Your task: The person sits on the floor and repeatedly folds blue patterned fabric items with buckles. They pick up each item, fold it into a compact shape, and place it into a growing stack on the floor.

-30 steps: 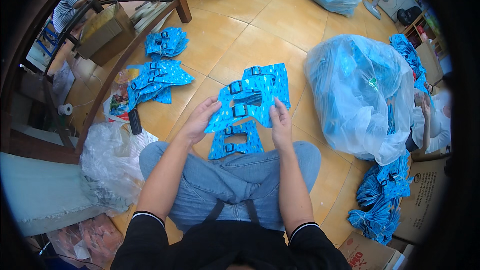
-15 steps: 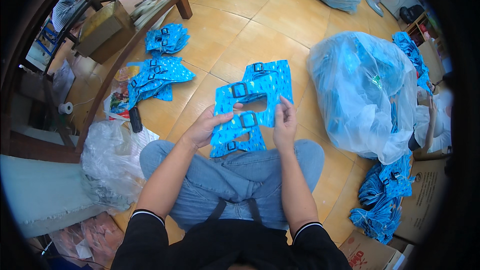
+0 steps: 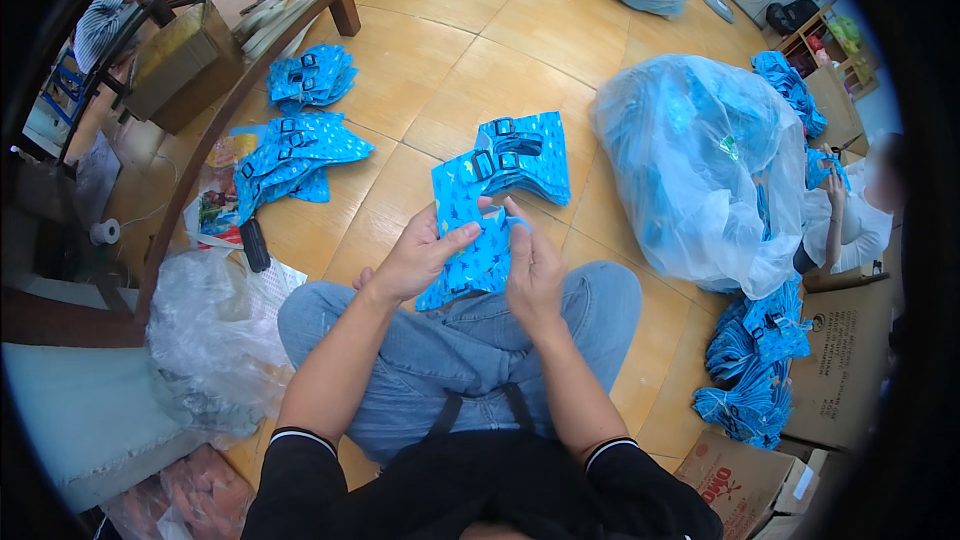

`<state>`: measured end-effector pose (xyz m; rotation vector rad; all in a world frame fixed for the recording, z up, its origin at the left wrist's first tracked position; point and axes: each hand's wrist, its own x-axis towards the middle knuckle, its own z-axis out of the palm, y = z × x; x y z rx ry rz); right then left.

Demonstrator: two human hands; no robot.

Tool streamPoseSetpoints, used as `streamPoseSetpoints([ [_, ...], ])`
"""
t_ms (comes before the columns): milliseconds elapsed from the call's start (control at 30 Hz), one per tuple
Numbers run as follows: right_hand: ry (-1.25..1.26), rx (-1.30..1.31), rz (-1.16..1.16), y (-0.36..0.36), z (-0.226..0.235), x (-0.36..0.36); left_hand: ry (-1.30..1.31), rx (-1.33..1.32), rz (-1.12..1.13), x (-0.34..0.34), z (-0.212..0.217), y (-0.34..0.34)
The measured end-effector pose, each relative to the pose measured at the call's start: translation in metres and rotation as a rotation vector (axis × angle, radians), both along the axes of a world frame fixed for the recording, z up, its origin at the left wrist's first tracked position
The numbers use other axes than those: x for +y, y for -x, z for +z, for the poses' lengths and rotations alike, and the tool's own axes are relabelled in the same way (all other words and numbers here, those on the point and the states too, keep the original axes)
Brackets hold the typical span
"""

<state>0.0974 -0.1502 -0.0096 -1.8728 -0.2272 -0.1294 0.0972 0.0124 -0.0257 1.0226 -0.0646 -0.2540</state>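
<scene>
Both my hands hold a blue printed fabric piece with a black plastic buckle above my crossed legs. My left hand grips its left side, thumb on top. My right hand pinches the right part, where the fabric is folded over; the fingers hide part of it. Just beyond lies a stack of similar blue buckled pieces on the floor, partly covered by the held one. More blue fabric lies below the hands, over my lap; I cannot tell whether it is a separate piece.
Two piles of blue pieces lie at left beside a wooden frame. A big clear bag of blue pieces stands at right, near bundles and cartons. Another person sits at far right. Crumpled plastic lies at left.
My right hand has moved inward and down, folding the piece's right side over toward the left hand. The opening and lower buckle, visible before, are now covered.
</scene>
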Motion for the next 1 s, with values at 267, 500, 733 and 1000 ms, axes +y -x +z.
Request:
streamPoseSetpoints([
  [267, -0.55, 0.149, 0.059, -0.003, 0.0, 0.003, -0.02, -0.124, -0.001, -0.003, 0.011, 0.002],
  [500, -0.117, -0.168, 0.048, 0.001, 0.023, 0.004, -0.025, -0.167, 0.014, 0.007, 0.014, 0.007],
  [733, 0.076, -0.204, 0.021, -0.003, 0.037, 0.011, -0.223, -0.227, -0.106, -0.006, 0.01, 0.019],
  [1000, -0.415, 0.249, 0.101, -0.008, 0.033, -0.006, -0.214, -0.132, -0.14, -0.011, 0.02, 0.019],
])
